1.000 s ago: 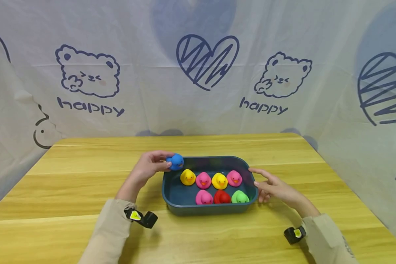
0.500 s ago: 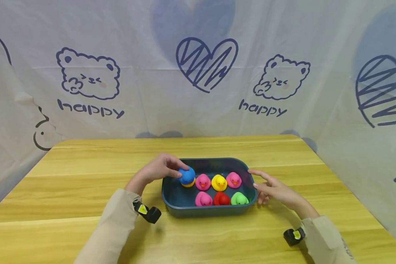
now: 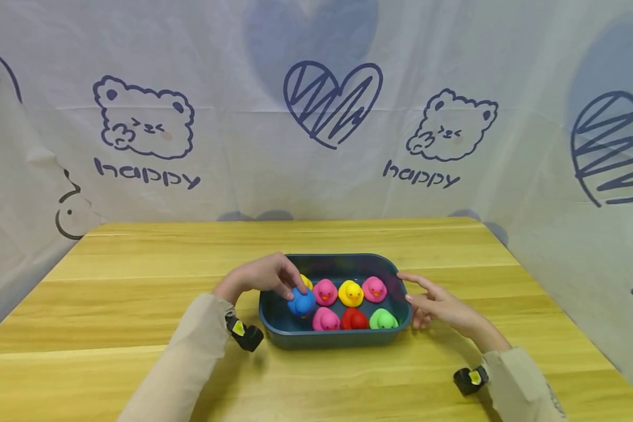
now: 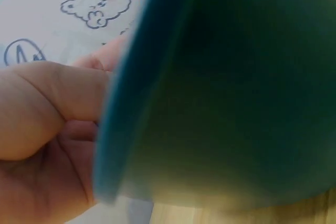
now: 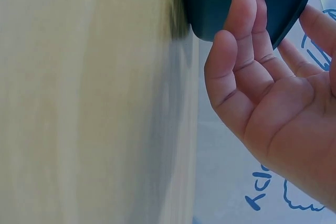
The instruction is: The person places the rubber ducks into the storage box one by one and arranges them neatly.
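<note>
In the head view my left hand [image 3: 271, 274] reaches over the left side of a dark teal tray [image 3: 343, 339] and pinches a blue toy duck [image 3: 301, 303] inside it. Behind the blue duck a yellow duck [image 3: 307, 282] is partly covered. To its right in the back row come a pink duck [image 3: 325, 292], another yellow one and another pink one. The front row holds a pink duck [image 3: 326, 319], a red duck [image 3: 355, 320] and a green duck [image 3: 383, 320]. My right hand [image 3: 443, 303] rests its fingertips at the tray's right rim, fingers loosely bent. The tray wall hides the left fingertips in the left wrist view.
The tray stands on a wooden table [image 3: 111, 293]. Behind and beside it hangs a pale cloth [image 3: 232, 140] printed with bears and hearts. Each wrist carries a small black camera, one [image 3: 249, 338] at the left sleeve and one [image 3: 469, 381] at the right.
My left hand has carried the blue duck from above the tray's back left rim, past the yellow duck, forward and down into the front left. The right hand stays in place.
</note>
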`<state>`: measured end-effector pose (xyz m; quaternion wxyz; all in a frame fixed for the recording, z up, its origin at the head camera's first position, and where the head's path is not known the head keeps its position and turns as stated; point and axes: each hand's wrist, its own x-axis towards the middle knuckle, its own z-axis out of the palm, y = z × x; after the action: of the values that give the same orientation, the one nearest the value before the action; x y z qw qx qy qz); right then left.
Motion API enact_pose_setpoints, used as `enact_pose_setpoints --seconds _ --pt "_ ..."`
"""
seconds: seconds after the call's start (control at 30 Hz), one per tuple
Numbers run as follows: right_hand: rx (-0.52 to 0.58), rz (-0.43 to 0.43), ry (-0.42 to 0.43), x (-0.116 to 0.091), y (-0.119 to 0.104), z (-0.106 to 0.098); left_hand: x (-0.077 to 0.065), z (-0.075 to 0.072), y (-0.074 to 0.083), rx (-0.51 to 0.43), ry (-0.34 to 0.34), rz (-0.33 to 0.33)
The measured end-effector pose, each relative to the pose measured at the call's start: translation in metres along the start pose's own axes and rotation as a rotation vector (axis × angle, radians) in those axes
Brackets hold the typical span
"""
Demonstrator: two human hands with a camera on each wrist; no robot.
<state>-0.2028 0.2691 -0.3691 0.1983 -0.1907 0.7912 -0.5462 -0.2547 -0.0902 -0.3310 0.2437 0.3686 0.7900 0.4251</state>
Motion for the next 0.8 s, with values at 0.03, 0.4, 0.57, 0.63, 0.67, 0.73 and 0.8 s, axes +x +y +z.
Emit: enact_pose_setpoints --seconds 0.03,0.4,0.57,0.63,0.67,0.73,0.8 --pt "-0.001 -0.001 0.001 0.0 0.0 0.0 0.001 0.0 0.0 0.013 -0.017 -0.01" --pt "0.008 -0.01 -0.004 0.0 0.001 0.0 0.012 0.007 0.004 0.115 -0.163 -0.089" --pt "0.008 -0.011 0.0 0.0 0.0 0.0 0.014 0.008 0.005 0.189 -0.205 -0.13" --pt "0.006 -0.011 0.0 0.0 0.0 0.0 0.015 0.009 0.006 0.205 -0.218 -0.162" --pt "0.005 -0.011 0.001 0.0 0.0 0.0 0.015 0.009 0.007 0.208 -0.22 -0.179" --pt "0.003 -0.009 0.001 0.001 0.0 0.0 0.015 0.01 0.007 0.214 -0.223 -0.196" --pt "0.003 -0.005 -0.001 0.001 0.0 0.0 0.015 0.01 0.008 0.229 -0.218 -0.198"
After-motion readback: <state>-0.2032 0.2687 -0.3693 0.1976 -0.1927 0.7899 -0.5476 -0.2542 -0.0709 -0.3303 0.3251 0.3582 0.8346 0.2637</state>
